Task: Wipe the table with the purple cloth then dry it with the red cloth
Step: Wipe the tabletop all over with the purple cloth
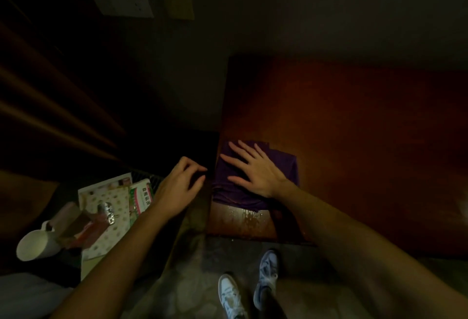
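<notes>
Purple cloth (255,176) under flat right hand (255,170), wet wooden table (354,141) — dim room

Printed characters we cannot read

We see one item with print: a green-and-white packet (140,198) lying left of the worktop carries a row of Chinese characters along its edge, too dim and small for us to make out; we find nothing else legible.

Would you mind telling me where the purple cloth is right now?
In the head view, the purple cloth lies on the near left corner of the wooden table, flat under the right hand, with wet droplets just in front of it.
</notes>
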